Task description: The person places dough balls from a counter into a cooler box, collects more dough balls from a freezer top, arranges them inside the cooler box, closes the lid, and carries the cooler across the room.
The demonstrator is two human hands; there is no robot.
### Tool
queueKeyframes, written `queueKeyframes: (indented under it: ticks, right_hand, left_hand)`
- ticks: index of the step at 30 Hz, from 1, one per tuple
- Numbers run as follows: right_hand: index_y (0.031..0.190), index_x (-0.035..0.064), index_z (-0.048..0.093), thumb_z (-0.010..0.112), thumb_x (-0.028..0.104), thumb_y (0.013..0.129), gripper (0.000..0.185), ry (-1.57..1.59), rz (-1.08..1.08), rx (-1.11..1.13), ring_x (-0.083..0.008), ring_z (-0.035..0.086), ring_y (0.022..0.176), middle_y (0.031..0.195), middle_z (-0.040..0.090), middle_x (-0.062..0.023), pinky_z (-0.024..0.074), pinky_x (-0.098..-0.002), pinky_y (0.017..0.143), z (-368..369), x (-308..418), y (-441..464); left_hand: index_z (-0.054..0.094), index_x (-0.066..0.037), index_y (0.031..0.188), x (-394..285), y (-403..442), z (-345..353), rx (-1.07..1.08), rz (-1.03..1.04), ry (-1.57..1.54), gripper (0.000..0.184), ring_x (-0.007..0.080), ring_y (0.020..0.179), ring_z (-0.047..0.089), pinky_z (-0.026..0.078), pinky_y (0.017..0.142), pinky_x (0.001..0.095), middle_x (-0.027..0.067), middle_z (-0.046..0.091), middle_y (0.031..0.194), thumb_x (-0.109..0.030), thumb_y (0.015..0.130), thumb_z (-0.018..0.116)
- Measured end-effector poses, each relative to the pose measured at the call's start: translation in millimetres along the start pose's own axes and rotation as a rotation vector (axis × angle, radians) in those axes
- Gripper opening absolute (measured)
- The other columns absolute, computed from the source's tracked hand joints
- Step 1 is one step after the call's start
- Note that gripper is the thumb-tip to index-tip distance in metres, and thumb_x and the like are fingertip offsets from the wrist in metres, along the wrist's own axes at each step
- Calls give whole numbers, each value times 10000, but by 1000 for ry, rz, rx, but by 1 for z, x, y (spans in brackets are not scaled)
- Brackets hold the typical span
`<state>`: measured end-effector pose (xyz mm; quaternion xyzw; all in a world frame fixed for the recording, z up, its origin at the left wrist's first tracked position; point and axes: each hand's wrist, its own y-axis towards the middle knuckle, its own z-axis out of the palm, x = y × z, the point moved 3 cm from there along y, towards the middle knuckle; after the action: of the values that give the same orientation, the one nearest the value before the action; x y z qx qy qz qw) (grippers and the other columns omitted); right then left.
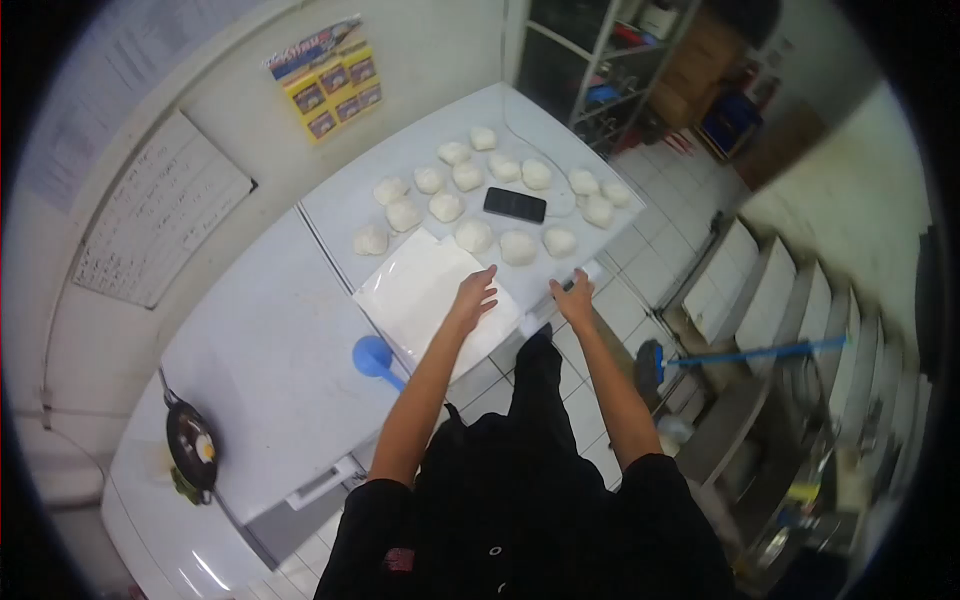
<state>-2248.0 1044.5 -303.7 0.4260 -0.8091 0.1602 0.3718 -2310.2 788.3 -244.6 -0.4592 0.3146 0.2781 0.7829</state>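
Observation:
My left hand (475, 298) is over the right part of a white, glossy sheet (410, 290), its fingers apart and nothing seen in them. Close to the white surface's front edge is my right hand (574, 297), fingers slightly bent and spread. A small dark patch shows by its fingertips; I cannot make out what it is. Beyond both hands lie several white rounded lumps, their material unclear; the nearest are one lump (517, 247) in the middle and another lump (559, 241) to its right. A black phone (515, 205) lies among them.
A blue scoop-like utensil (373, 357) rests beside the sheet. A dark pan (191, 440) stands at the far left. Shelving (590, 60) rises behind the surface. To the right are a blue-handled broom (760, 352) and steps (765, 290). A whiteboard (165, 210) is on the wall.

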Motion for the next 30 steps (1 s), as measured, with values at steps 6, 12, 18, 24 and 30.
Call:
queueKeyframes:
  ticks: [6, 12, 18, 24, 30]
  right_hand:
    - [1404, 111, 454, 867, 190, 703, 817, -206, -482, 324, -482, 492, 1219, 1375, 433, -280, 429, -558, 1024, -1, 37, 124]
    - [1308, 99, 467, 866, 167, 683, 745, 11, -552, 771, -407, 514, 1210, 1273, 529, -226, 440, -506, 1003, -12, 22, 185]
    - [1335, 58, 424, 873, 203, 708, 785, 436, -202, 938, -402, 581, 1160, 1265, 567, -222, 467, -453, 1003, -54, 37, 208]
    - [1333, 99, 524, 870, 173, 691, 733, 346, -977, 1068, -400, 523, 1189, 1374, 543, -153, 431, -484, 1029, -111, 70, 156]
    - [1378, 136, 525, 840, 281, 718, 745, 19, -1318, 1177, -387, 485, 1241, 1434, 490, -130, 396, -521, 1048, -172, 36, 86]
  left_hand:
    - [474, 114, 1343, 36, 135, 60, -727, 146, 421, 891, 401, 1261, 500, 445, 1033, 479, 314, 500, 1330, -536, 821, 789]
    - [509, 88, 1285, 5, 144, 99, -914, 26, 651, 871, 444, 1177, 542, 477, 973, 495, 303, 529, 1283, -458, 715, 878]
    - [427, -21, 1387, 10, 136, 151, -719, 94, 127, 768, 395, 1193, 583, 569, 876, 451, 215, 557, 1315, -272, 794, 846]
    - [468, -86, 1438, 68, 97, 217, -402, 277, -963, 519, 305, 1215, 610, 513, 1040, 456, 155, 604, 1337, -450, 1069, 477]
    - [479, -11, 1427, 143, 41, 277, -321, 425, -1227, 748, 395, 1276, 558, 447, 1099, 530, 232, 571, 1381, -629, 1013, 398]
